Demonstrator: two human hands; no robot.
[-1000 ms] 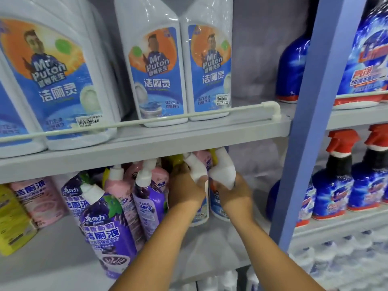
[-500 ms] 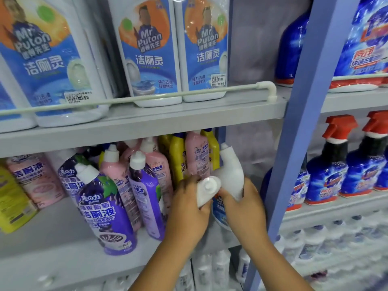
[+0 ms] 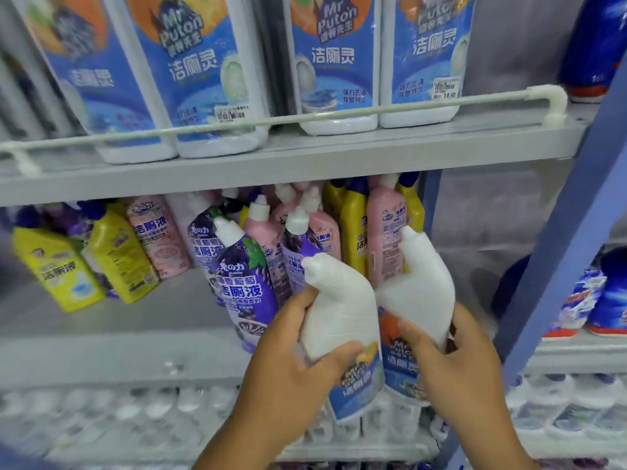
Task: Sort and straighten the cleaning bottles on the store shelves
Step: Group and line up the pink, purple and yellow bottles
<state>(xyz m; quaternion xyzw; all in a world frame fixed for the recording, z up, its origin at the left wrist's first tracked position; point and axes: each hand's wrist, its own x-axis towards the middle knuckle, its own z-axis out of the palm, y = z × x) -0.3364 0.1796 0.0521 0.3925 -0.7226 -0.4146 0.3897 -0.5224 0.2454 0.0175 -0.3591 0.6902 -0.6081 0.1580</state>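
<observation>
Two white angled-neck toilet cleaner bottles with blue labels are lifted in front of the middle shelf. My left hand grips the left white bottle around its body. My right hand grips the right white bottle the same way. The two bottles touch side by side, necks tilted up and left. Behind them stand purple, pink and yellow bottles on the middle shelf.
Large matching white bottles stand on the top shelf behind a white rail. Yellow bottles lean at the middle shelf's left. A blue upright post bounds the right, with blue spray bottles beyond. White caps fill the bottom shelf.
Both hands have pulled the two white bottles out from the middle shelf toward me and lower, so their blue labels show. The view has tilted down and moved closer.
</observation>
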